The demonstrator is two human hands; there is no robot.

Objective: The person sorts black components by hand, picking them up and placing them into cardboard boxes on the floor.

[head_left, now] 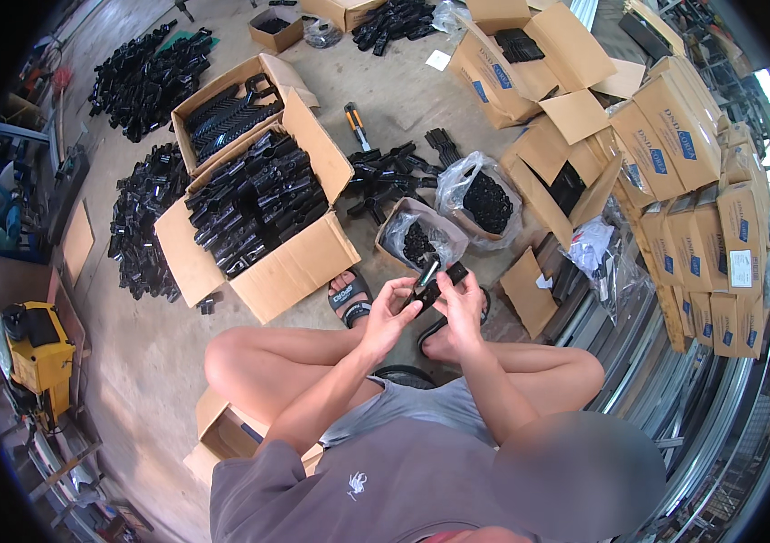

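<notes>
Both hands are raised in front of my knees, fingers closed on a glossy black part (pixel 424 291), a short bracket-like piece whose exact kind I cannot make out. My left hand (pixel 390 314) pinches its near left side. My right hand (pixel 462 306) grips it from the right, and a dark block-shaped end (pixel 457 271) sticks up by those fingers. Just beyond the hands stands a small box (pixel 392 237) lined with clear plastic, holding small black pieces (pixel 418 242). Beside it is a plastic bag (pixel 455 195) full of similar small black pieces (pixel 487 204).
A large open carton (pixel 290 264) of black parts stands ahead left. Heaps of black parts (pixel 145 81) lie on the floor. An orange-handled tool (pixel 356 125) lies beyond. Stacked cartons (pixel 688 149) and metal profiles (pixel 665 425) line the right; a yellow machine (pixel 41 357) is left.
</notes>
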